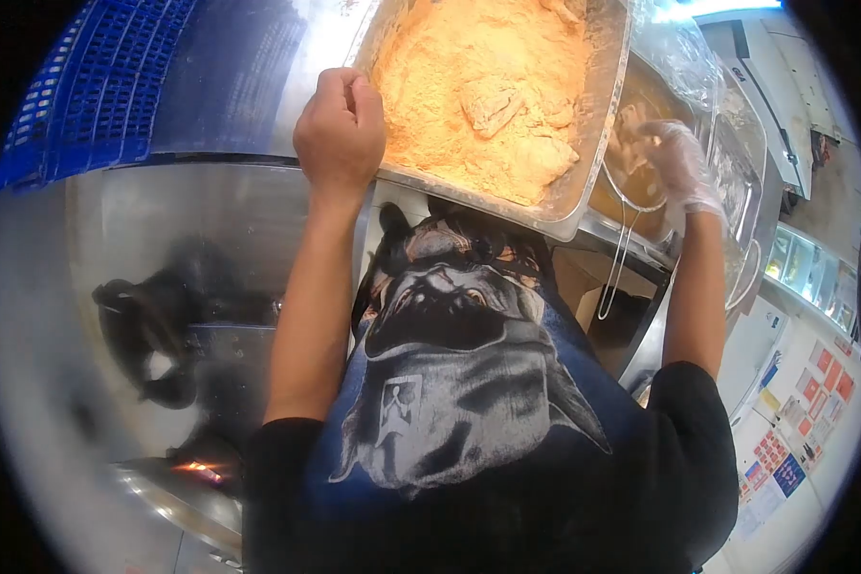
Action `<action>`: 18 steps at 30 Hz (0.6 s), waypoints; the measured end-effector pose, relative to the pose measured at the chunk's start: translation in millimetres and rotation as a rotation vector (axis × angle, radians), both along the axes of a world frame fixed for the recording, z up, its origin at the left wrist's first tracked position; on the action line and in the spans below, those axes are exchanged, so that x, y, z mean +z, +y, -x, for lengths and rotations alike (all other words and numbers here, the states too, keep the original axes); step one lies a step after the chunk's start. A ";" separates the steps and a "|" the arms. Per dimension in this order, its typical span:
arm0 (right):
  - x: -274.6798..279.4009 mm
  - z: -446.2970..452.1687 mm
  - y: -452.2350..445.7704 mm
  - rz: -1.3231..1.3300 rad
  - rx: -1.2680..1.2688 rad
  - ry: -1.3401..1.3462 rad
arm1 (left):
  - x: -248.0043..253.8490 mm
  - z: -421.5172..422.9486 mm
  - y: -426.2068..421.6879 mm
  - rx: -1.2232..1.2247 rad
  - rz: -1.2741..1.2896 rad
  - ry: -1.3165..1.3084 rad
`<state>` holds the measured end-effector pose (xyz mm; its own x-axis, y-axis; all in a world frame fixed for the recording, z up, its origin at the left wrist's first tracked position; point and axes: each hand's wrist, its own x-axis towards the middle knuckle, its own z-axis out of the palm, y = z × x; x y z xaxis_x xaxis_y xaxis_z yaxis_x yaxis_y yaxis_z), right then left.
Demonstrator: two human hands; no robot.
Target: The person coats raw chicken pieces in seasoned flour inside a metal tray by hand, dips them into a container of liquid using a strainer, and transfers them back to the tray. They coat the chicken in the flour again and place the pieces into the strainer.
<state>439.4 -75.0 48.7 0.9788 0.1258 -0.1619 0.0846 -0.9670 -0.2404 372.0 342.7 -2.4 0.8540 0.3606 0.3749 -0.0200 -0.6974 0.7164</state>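
My left hand (pixel 341 129) is bare and closed in a loose fist at the left edge of a metal tray (pixel 566 226). Orange-yellow flour (pixel 430 105) fills this tray, with coated pieces (pixel 493 105) lying in it. On the right, my right hand (pixel 677 163) wears a clear plastic glove over a second container of brownish liquid (pixel 652 226). Its fingers are at a wet piece (pixel 628 134) above a round wire strainer (pixel 641 203), whose long handle hangs over the container's front edge.
A blue plastic crate (pixel 100 91) stands at the upper left. Below it are a steel surface with a dark pan (pixel 148 340) and a round metal pan (pixel 177 497) at the lower left. Clear plastic wrap (pixel 674 53) lies behind the right container.
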 end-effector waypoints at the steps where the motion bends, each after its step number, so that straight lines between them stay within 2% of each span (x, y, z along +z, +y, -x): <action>1: 6.2 -6.0 -5.5 -0.157 -0.114 0.071 | 0.3 0.2 -0.5 0.000 -0.001 0.002; 2: 21.0 -13.3 -2.0 -0.315 -0.227 0.141 | 0.8 0.0 -1.0 0.005 0.002 0.007; 3: 40.3 -21.8 2.6 -0.216 -0.115 0.087 | 1.1 0.1 -1.7 0.009 0.006 0.012; 5: 64.1 -30.4 43.9 -0.263 -0.161 0.046 | -4.8 -1.5 -0.9 0.008 -0.014 -0.026; 6: 67.2 -31.8 65.9 -0.311 -0.205 0.005 | -7.2 -2.0 0.3 0.009 -0.035 -0.066; 8: 30.1 -45.9 92.1 -0.560 -0.228 0.101 | -6.7 -1.1 -0.2 0.017 -0.043 -0.062; 10: 33.7 -41.7 148.0 0.007 0.075 0.178 | -5.8 -1.8 0.1 0.036 -0.054 -0.061; 12: -19.9 -40.7 170.7 0.002 0.311 -0.060 | -5.8 -1.8 0.3 0.041 -0.053 -0.041; 13: -40.4 -42.0 177.8 -0.002 0.327 -0.061 | -6.2 -2.0 0.4 0.057 -0.058 -0.041; 14: -50.6 -40.9 188.8 0.049 0.467 -0.108 | -6.4 -1.8 0.5 0.055 -0.046 -0.039; 15: -57.5 -41.6 195.7 0.101 0.606 -0.157 | -6.5 -1.2 0.7 0.050 -0.032 -0.036; 18: -47.5 -23.9 202.8 0.161 0.706 -0.234 | -4.8 -0.9 0.4 0.058 -0.039 -0.044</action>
